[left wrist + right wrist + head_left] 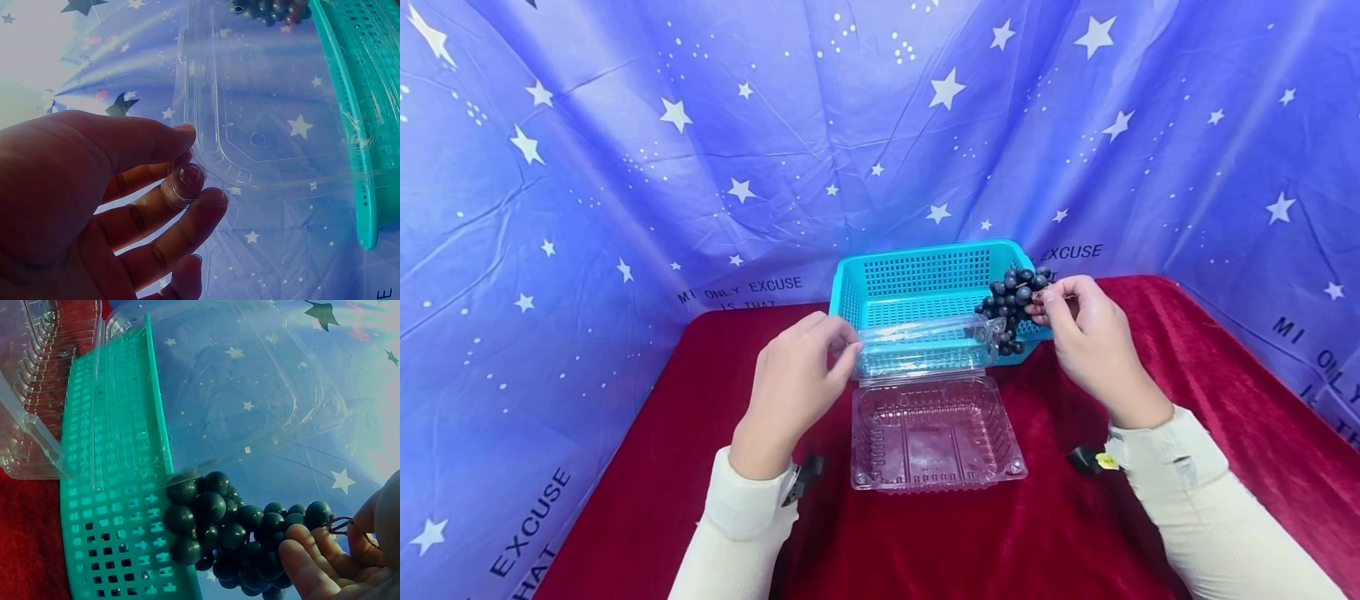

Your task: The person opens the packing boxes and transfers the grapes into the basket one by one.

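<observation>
A clear plastic clamshell box point(936, 437) lies opened on the red cloth, its hinged lid point(250, 150) raised at the back. My left hand point(793, 379) pinches the lid's left corner between thumb and fingers. A bunch of dark grapes point(1011, 293) hangs from my right hand point(1093, 346), which pinches its thin brown stem point(340, 524). The grapes are beside the lid's right end, over the right part of the turquoise basket point(847, 287). In the right wrist view, the grapes overlap the basket's rim.
The slotted basket stands behind the box, partly seen through the transparent lid. Red velvet cloth point(1210, 400) covers the table. A blue curtain point(820, 150) with white stars and printed words hangs close behind and at both sides.
</observation>
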Tool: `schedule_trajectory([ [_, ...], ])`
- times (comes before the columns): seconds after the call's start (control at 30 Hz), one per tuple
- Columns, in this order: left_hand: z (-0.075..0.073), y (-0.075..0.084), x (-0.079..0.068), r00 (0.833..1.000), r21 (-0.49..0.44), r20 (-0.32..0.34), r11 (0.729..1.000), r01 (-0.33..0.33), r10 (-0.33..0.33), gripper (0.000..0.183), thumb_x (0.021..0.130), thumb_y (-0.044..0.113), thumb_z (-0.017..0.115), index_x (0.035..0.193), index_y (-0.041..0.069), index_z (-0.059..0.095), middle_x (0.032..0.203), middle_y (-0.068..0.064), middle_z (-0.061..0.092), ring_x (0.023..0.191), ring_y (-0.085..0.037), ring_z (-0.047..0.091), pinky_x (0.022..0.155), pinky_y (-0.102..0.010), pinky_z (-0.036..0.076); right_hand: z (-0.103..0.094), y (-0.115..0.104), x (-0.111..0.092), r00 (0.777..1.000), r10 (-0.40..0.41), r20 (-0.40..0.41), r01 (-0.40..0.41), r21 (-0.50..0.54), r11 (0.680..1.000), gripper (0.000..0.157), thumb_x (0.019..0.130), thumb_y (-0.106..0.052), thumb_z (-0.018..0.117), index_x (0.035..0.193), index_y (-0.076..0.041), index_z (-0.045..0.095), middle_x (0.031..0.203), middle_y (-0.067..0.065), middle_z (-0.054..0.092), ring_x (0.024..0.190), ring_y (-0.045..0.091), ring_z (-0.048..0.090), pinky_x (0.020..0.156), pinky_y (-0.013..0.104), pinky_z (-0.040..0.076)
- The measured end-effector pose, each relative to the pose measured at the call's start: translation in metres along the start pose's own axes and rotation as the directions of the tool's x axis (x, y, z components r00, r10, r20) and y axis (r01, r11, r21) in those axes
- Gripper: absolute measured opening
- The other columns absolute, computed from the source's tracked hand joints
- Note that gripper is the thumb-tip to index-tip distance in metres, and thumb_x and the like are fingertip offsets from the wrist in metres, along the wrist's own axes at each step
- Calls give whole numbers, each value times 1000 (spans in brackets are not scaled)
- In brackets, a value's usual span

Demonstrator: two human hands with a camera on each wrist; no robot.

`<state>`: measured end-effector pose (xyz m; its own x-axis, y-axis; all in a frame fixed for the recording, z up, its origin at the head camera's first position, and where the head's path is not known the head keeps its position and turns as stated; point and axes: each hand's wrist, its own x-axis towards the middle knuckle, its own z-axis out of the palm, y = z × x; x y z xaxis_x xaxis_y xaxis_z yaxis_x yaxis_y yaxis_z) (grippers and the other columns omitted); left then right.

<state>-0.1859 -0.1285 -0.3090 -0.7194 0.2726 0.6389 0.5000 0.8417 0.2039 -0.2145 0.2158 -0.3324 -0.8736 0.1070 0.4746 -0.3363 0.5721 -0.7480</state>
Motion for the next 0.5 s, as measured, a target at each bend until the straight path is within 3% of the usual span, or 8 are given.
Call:
schedule_trajectory([
  [0.5,0,-1,0,1000,-5,2,1000,-1,1,3,93,22,72,90,22,73,80,5,64,63,-9,52,52,-29,44,3,13,3,998,19,62,-15,-68,998,33,109,-30,44,110,-1,58,105,16,77,87,7,73,79,4,46],
])
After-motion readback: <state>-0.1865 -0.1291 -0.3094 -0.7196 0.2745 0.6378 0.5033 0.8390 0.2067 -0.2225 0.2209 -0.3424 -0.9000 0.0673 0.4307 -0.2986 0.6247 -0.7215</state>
